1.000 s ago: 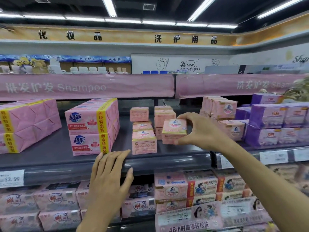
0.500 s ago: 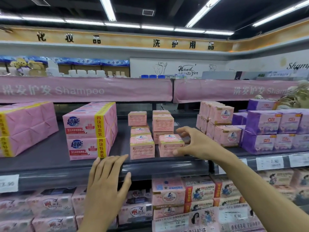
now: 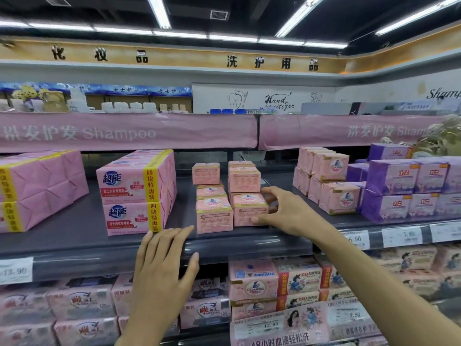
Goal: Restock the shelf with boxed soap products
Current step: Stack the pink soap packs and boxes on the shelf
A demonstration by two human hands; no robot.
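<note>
2 hands are at the grey shelf [image 3: 74, 236]. The right hand [image 3: 284, 211] reaches in from the right and grips a small pink soap box [image 3: 245, 208]. Its thumb presses the lower right of the front face and its fingers [image 3: 270, 192] curl over the top right corner, so they are clamped on the box. The soap box stands upright on the shelf near the front edge, just beside a matching front box [image 3: 214, 216] on its left; the 2 seem to touch, though the gap is hard to read. More of the same small boxes are stacked behind [image 3: 244, 181].

The left hand [image 3: 162, 268] lies palm down on the shelf's front lip, fingers straight and a little apart, holding nothing. Its fingertips are near the lower corner of 2 stacked pink multipacks [image 3: 134, 196] with yellow bands.

Farther left sit pink wrapped bundles [image 3: 42, 188]. To the right of the hand are pale pink packs [image 3: 329, 181], then purple packs [image 3: 404, 186]. Price tags [image 3: 401, 236] line the rail under them. A pink Shampoo banner [image 3: 124, 132] runs above, and a lower shelf holds more pink soap packs [image 3: 252, 283]
</note>
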